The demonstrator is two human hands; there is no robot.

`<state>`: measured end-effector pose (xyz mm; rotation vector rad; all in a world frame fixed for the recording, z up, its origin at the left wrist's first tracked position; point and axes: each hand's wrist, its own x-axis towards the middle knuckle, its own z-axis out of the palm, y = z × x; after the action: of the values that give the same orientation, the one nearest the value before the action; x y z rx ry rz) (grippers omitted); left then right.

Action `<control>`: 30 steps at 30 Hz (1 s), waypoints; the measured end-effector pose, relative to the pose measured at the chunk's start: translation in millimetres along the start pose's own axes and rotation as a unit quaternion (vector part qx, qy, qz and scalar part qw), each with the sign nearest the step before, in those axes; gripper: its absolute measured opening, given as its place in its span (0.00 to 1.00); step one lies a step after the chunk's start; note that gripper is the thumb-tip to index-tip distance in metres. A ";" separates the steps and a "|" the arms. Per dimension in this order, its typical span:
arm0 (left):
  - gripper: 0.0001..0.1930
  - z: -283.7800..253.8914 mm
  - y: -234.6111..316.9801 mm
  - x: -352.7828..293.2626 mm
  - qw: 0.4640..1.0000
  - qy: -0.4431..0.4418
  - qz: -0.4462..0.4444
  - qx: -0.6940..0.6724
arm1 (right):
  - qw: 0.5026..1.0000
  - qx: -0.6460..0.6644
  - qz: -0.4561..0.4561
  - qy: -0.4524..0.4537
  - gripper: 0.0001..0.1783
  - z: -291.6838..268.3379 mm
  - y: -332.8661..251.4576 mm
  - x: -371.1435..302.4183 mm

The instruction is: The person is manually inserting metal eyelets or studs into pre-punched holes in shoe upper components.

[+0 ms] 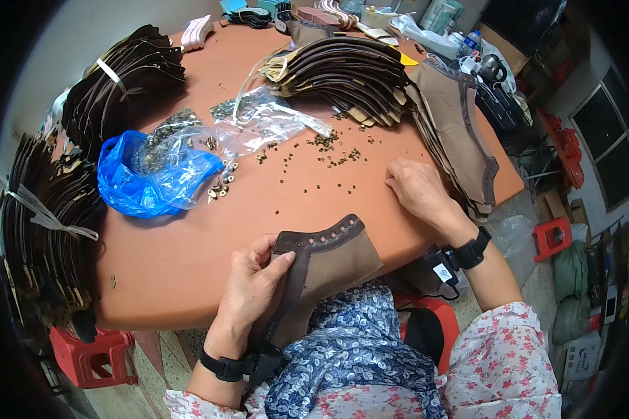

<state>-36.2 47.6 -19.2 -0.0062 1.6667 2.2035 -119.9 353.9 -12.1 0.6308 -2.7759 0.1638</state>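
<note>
Left hand [250, 286] has the brown upper piece [334, 260] pinched at its dark trim, thumb on top, right at the table's near edge with the lower part hanging toward the lap. Looks light and bendy to me, probably not slippery or fragile; I'd guess the dark holed band is the stiffest bit, so grab there. Right hand [423, 190] is curled on the orange-brown table [161, 269], can't tell if anything's in the fingers. Past it there's scattered small metal fittings [324, 142], then a bundled stack of uppers [339, 75].
</note>
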 end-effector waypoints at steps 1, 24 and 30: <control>0.12 -0.3 1.4 -0.6 1.000 0.003 -0.004 0.011 | 0.999 0.041 0.015 0.004 0.05 -0.7 1.1 -2.0; 0.11 4.6 0.5 -1.3 0.997 0.033 0.018 0.066 | 0.988 0.119 0.063 0.076 0.05 7.1 -12.6 -15.0; 0.12 3.2 -1.5 -1.7 0.998 0.034 0.017 0.053 | 0.960 0.251 0.099 0.073 0.05 8.2 -3.5 -18.7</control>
<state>-33.4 50.4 -19.3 -0.0257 1.8312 2.1603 -104.4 356.9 -25.5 0.4236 -2.6492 0.9402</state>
